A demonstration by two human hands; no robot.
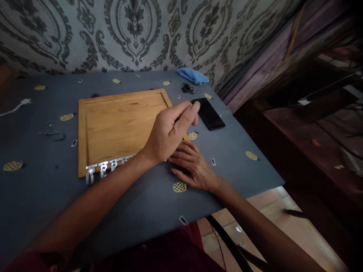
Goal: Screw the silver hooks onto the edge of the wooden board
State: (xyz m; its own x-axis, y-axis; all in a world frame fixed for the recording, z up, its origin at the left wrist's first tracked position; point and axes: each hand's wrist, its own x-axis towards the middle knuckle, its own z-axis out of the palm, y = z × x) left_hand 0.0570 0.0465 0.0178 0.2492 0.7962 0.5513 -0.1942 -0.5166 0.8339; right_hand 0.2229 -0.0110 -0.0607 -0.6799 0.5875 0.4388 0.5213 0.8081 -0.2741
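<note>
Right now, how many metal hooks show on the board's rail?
At least 4 metal hooks, spaced along the wooden board's near edge: first by its near-left corner, then second, third and fourth rightward. More may be hidden behind the left forearm.

Dark maroon clothing (161,255), with a matching left sleeve (32,262), leaves both forearms (96,202) bare.

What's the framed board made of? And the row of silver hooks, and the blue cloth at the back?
Framed board: looks like varnished wood, honey-brown with streaky grain and a slight sheen.
Row of silver hooks: probably metal, with a bright, shiny finish.
Blue cloth: soft, matte fabric, judging by its folds; I can't tell which kind.
</note>
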